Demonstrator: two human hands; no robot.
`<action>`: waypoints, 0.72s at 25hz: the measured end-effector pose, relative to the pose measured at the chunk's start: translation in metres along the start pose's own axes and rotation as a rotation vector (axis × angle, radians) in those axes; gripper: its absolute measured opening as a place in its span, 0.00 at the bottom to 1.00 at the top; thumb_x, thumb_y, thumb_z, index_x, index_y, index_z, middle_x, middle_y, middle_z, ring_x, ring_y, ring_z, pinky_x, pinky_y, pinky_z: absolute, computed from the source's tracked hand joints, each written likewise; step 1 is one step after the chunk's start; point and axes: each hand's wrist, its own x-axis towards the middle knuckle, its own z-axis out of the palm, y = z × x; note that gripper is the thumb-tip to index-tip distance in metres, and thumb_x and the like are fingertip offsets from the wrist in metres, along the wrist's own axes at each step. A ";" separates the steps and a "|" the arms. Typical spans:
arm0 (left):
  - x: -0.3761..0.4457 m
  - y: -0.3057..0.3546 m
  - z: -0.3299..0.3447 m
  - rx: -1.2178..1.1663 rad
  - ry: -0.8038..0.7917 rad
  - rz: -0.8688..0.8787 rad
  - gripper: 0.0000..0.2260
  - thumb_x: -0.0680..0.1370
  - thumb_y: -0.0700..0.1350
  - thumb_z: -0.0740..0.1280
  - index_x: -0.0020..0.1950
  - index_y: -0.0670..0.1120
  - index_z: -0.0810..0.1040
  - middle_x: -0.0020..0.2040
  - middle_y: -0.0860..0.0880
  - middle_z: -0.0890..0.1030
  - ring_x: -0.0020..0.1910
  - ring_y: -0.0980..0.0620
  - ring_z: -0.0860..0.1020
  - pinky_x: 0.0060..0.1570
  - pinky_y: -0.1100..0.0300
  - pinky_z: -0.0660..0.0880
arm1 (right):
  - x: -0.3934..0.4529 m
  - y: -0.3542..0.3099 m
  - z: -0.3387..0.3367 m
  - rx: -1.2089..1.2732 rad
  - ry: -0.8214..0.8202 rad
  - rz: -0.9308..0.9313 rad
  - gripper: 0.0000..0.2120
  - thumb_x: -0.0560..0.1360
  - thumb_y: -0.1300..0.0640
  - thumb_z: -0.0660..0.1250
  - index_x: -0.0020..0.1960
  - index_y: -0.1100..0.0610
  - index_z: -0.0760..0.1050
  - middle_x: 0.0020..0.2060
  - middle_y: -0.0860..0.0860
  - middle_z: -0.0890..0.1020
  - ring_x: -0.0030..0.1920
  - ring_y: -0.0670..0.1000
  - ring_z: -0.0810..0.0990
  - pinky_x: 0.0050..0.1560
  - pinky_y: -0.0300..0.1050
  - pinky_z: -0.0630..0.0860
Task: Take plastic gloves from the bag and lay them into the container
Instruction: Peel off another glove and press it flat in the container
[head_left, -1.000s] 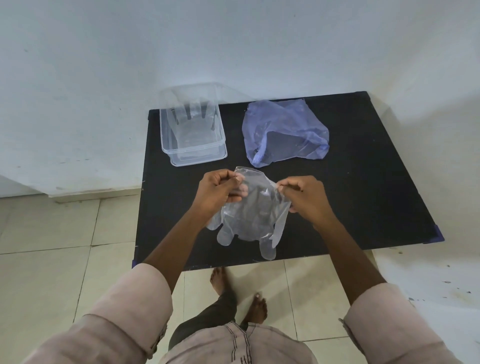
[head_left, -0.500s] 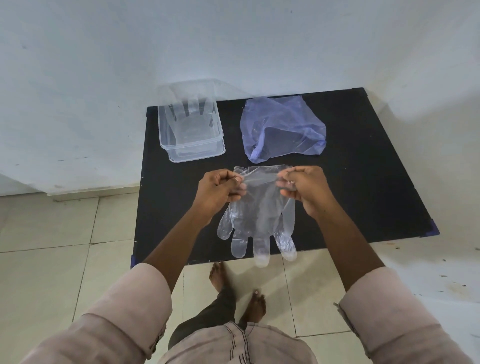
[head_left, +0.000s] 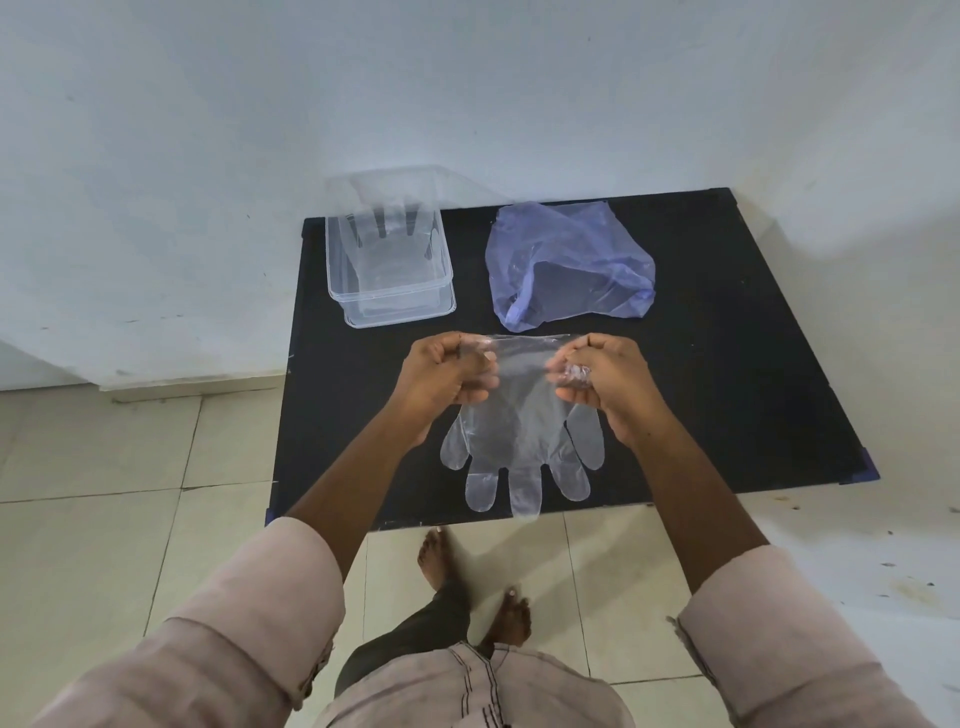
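Note:
A clear plastic glove (head_left: 519, 441) hangs spread flat above the near half of the black table (head_left: 727, 364), fingers pointing down toward me. My left hand (head_left: 447, 376) pinches the left corner of its cuff and my right hand (head_left: 602, 379) pinches the right corner. A clear rectangular container (head_left: 387, 304) stands at the table's far left corner, with at least one clear glove (head_left: 389, 249) lying flat inside it. A crumpled bluish plastic bag (head_left: 566, 265) lies at the far middle, mouth toward me.
A white wall rises right behind the table. Pale floor tiles (head_left: 104, 467) lie to the left and in front. My bare feet (head_left: 441, 561) stand just below the table's near edge. The table's right half shows bare black surface.
The glove has gone from bunched to stretched flat between my hands, its fingers now hanging straight down. My hands have drawn slightly apart along the cuff.

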 end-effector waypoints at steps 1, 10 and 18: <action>-0.001 0.002 0.001 -0.007 0.005 -0.004 0.07 0.77 0.44 0.70 0.53 0.42 0.83 0.46 0.41 0.86 0.42 0.47 0.85 0.40 0.59 0.81 | -0.002 0.000 0.000 0.005 0.001 -0.014 0.07 0.76 0.64 0.62 0.45 0.62 0.79 0.42 0.59 0.85 0.38 0.51 0.83 0.33 0.39 0.79; 0.002 0.017 -0.001 -0.022 0.020 0.008 0.10 0.81 0.46 0.64 0.49 0.42 0.83 0.45 0.42 0.85 0.43 0.48 0.85 0.46 0.56 0.82 | -0.001 -0.008 0.000 0.063 -0.036 -0.072 0.10 0.78 0.61 0.61 0.46 0.63 0.80 0.46 0.59 0.85 0.44 0.54 0.84 0.46 0.46 0.82; 0.051 0.044 -0.040 -0.234 0.064 -0.060 0.11 0.81 0.41 0.62 0.47 0.38 0.81 0.40 0.42 0.85 0.41 0.48 0.85 0.45 0.57 0.81 | 0.038 -0.043 0.042 0.026 -0.088 -0.056 0.10 0.80 0.62 0.60 0.48 0.64 0.78 0.47 0.62 0.85 0.49 0.58 0.85 0.53 0.50 0.81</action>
